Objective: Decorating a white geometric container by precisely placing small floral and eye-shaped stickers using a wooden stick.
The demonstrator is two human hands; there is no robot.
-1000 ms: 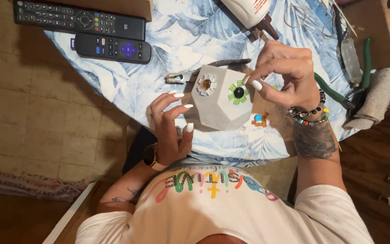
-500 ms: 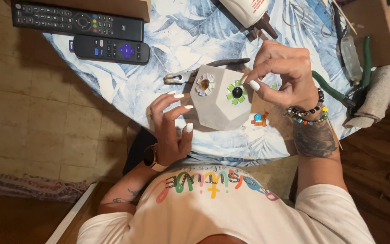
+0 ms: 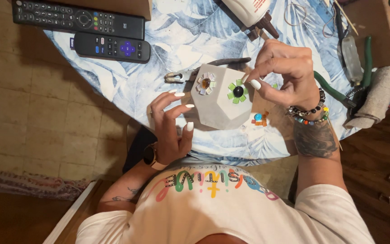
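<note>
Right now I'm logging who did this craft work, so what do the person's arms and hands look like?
Both hands have long white nails. The left hand has a dark smartwatch and a forearm tattoo; the right hand has beaded bracelets and a large dark tattoo. White short sleeves.

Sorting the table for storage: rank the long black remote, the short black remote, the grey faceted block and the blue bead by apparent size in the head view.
1. long black remote
2. grey faceted block
3. short black remote, near the block; that order is unsure
4. blue bead

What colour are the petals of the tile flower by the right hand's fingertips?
Green petals around a black centre, on the grey faceted pot; seen in the head view.
</note>
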